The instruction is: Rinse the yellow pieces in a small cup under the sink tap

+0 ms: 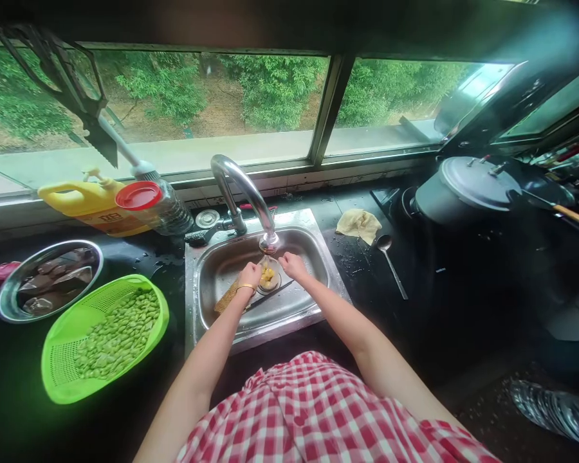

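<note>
Both hands are over the steel sink (318, 247), under the curved tap (244, 190). My left hand (249, 275) and my right hand (293, 265) grip opposite sides of a small glass bowl (269, 278) that holds yellow pieces. The bowl sits right below the tap's spout. A knife (270, 296) and a wooden board (226, 297) lie in the sink beneath the hands. My left wrist carries a gold bangle.
A green basket of beans (107, 334) and a steel bowl of dark pieces (48, 280) stand on the left counter. A yellow oil jug (89, 202) and a red-capped bottle (157, 204) lie behind. Right: a cloth (359, 225), a spoon (390, 260), a pressure cooker (463, 186).
</note>
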A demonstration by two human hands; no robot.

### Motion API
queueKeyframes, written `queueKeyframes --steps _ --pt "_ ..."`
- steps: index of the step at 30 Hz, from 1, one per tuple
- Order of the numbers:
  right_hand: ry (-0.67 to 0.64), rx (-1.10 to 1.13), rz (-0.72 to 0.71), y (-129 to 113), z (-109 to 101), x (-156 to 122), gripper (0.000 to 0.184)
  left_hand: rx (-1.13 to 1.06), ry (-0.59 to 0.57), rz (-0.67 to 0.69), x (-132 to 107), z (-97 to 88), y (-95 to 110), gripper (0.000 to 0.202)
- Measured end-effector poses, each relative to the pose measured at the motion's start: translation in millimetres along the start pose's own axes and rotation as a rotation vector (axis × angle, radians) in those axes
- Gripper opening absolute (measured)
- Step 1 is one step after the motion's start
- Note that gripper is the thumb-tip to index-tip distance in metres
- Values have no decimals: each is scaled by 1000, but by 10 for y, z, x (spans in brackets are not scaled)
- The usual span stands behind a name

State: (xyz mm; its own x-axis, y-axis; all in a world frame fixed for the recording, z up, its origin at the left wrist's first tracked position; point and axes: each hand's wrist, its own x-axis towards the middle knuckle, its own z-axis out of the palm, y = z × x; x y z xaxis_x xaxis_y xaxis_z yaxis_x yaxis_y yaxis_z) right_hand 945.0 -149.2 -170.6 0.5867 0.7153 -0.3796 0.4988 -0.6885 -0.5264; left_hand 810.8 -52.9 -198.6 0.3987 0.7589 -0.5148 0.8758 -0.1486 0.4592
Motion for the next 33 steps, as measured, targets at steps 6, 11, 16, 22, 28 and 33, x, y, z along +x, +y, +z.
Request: queueKeyframes --steps 6,11,16,22,28,33 --pt "31 196 45 335 -184 -424 25 12 -8 29 -76 -22 -136 23" --pt "162 499 215 1091 -328 -1250 24 26 -37 69 -74 90 -201 22" --pt "344 708 500 1855 -407 -2148 30 40 -20 75 48 154 -132 21" --pt "495 808 696 2701 -366 -2952 31 46 -15 80 287 129 60 16" --pt "549 843 849 3863 -324 -3742 30 -27 73 -39 -61 279 153 17" --pt "554 934 1028 5091 -428 -4592 25 -69 263 -197 -750 453 400 16"
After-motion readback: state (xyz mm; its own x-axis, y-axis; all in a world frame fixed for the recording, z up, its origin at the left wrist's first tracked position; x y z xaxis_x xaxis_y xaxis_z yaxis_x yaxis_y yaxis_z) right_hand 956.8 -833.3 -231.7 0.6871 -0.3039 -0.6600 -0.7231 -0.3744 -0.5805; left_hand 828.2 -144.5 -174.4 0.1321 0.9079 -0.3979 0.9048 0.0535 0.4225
